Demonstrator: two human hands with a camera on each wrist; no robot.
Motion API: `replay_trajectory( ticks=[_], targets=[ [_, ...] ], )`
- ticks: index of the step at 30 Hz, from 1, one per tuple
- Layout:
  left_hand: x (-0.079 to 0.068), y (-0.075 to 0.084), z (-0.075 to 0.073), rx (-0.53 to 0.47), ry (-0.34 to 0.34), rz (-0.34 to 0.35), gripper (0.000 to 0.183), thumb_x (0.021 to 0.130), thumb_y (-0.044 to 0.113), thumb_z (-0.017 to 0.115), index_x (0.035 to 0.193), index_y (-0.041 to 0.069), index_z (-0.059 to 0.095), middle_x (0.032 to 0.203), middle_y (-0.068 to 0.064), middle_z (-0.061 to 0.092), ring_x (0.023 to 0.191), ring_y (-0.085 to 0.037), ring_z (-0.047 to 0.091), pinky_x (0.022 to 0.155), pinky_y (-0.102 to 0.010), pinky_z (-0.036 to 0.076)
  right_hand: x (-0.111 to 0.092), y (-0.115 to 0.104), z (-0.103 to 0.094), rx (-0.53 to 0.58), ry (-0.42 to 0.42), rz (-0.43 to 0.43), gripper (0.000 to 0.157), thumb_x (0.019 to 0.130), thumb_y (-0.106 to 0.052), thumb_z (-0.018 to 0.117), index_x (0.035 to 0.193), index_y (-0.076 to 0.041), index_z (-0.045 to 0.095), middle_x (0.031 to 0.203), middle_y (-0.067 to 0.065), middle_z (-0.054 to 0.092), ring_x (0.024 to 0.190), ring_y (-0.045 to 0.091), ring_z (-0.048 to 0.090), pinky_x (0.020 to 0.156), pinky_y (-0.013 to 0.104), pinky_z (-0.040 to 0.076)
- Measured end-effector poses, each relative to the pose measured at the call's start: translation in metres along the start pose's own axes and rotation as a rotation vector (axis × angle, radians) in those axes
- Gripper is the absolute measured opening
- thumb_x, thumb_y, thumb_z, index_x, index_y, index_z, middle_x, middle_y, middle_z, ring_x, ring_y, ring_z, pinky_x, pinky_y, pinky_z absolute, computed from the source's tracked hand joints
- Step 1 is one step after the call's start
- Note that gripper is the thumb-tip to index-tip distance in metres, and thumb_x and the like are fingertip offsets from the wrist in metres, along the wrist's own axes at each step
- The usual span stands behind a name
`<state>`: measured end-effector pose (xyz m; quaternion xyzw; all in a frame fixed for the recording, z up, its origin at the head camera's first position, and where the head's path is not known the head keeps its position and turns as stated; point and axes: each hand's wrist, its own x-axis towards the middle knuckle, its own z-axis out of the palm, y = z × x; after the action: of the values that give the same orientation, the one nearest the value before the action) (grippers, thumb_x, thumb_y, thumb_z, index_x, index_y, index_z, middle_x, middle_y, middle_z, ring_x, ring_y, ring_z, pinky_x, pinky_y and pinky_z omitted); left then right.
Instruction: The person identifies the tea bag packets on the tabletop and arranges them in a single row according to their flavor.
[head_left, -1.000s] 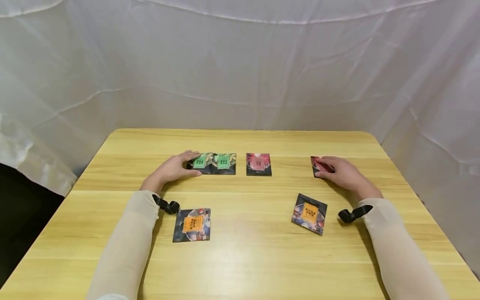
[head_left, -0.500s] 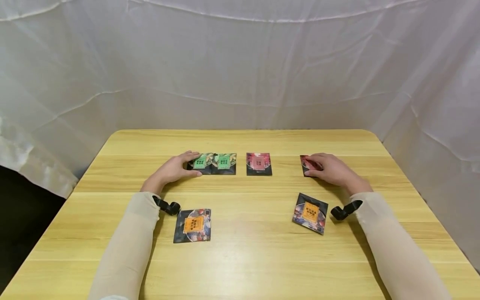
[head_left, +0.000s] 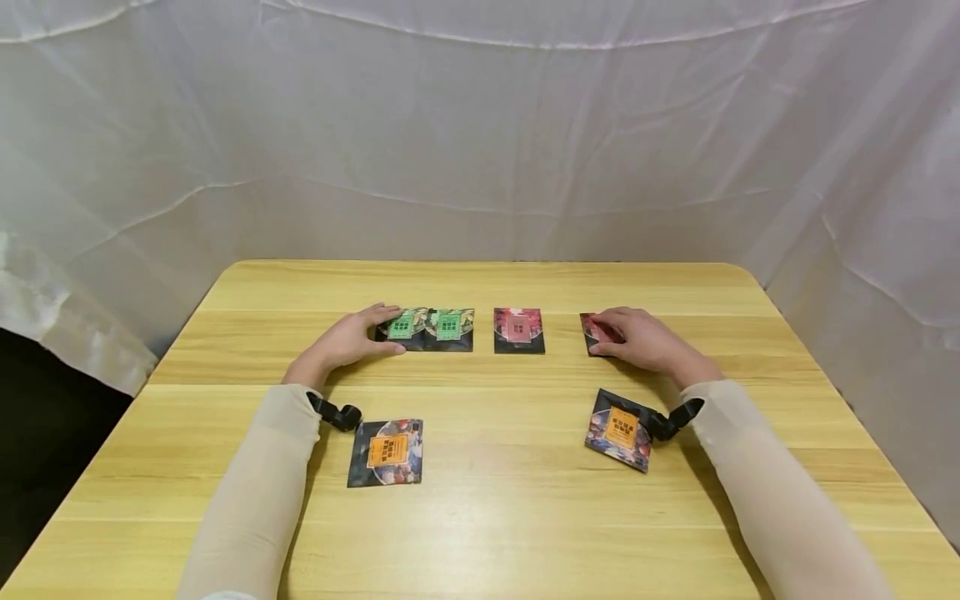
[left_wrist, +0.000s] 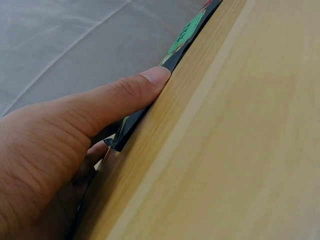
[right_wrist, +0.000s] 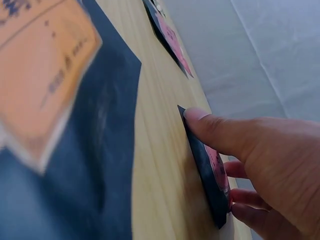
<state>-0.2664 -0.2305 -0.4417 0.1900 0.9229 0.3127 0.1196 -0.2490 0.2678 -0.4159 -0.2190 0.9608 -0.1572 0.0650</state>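
Note:
In the head view my left hand (head_left: 348, 337) spans the left green-labelled black sachet (head_left: 403, 326), its thumb on the near edge and fingers at the far edge. Against that sachet lies a second green-labelled sachet (head_left: 449, 328). My right hand (head_left: 645, 340) holds a red-labelled sachet (head_left: 594, 331) flat on the table, thumb near and fingers far; the palm hides its right part. The right wrist view shows the thumb on this sachet's black border (right_wrist: 202, 162). Between the hands lies another red-labelled sachet (head_left: 518, 330), apart from both.
Two orange-labelled sachets lie nearer me: the left sachet (head_left: 386, 453) below the left wrist, the right sachet (head_left: 618, 431) partly under the right wrist camera (head_left: 663, 425). The wooden table (head_left: 480, 533) ends at a pale curtain (head_left: 480, 167) behind.
My right hand has slid the red-labelled sachet leftward along the table, closer to the other red-labelled one. The left hand and the green-labelled sachets have stayed put.

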Motion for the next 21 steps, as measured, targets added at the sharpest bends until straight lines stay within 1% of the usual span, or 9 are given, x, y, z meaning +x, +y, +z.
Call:
replay_trajectory(
  ticks=[6, 11, 14, 21],
  targets=[
    [0.000, 0.000, 0.000, 0.001, 0.001, 0.000, 0.087, 0.082, 0.061, 0.069, 0.153, 0.022, 0.036, 0.161, -0.010, 0.019, 0.147, -0.031, 0.016, 0.115, -0.058, 0.016, 0.009, -0.011, 0.004, -0.019, -0.008, -0.007, 0.070, 0.092, -0.046, 0.067, 0.143, -0.001, 0.048, 0.140, 0.025, 0.047, 0.128, 0.043, 0.043, 0.108, 0.058, 0.033],
    [-0.001, 0.002, -0.001, 0.011, -0.001, -0.006, 0.088, 0.082, 0.061, 0.069, 0.153, 0.022, 0.036, 0.162, -0.010, 0.018, 0.147, -0.032, 0.016, 0.115, -0.059, 0.015, 0.017, -0.021, 0.006, -0.033, -0.025, -0.007, 0.073, 0.091, -0.051, 0.065, 0.144, -0.004, 0.047, 0.142, 0.024, 0.046, 0.130, 0.042, 0.042, 0.109, 0.058, 0.031],
    [-0.002, 0.002, -0.001, 0.012, 0.002, -0.011, 0.087, 0.082, 0.060, 0.069, 0.153, 0.022, 0.036, 0.162, -0.009, 0.018, 0.147, -0.030, 0.015, 0.116, -0.058, 0.015, 0.022, -0.027, 0.007, -0.031, -0.026, -0.006, 0.074, 0.091, -0.052, 0.065, 0.145, -0.005, 0.047, 0.142, 0.023, 0.047, 0.130, 0.043, 0.042, 0.109, 0.058, 0.031],
    [-0.003, 0.006, -0.002, -0.002, 0.001, -0.012, 0.086, 0.083, 0.056, 0.071, 0.153, 0.021, 0.037, 0.161, -0.011, 0.020, 0.147, -0.031, 0.015, 0.115, -0.059, 0.015, 0.029, -0.039, 0.010, -0.030, -0.025, -0.001, 0.074, 0.090, -0.053, 0.064, 0.146, -0.008, 0.046, 0.141, 0.022, 0.048, 0.130, 0.041, 0.041, 0.110, 0.057, 0.030]
  ],
)
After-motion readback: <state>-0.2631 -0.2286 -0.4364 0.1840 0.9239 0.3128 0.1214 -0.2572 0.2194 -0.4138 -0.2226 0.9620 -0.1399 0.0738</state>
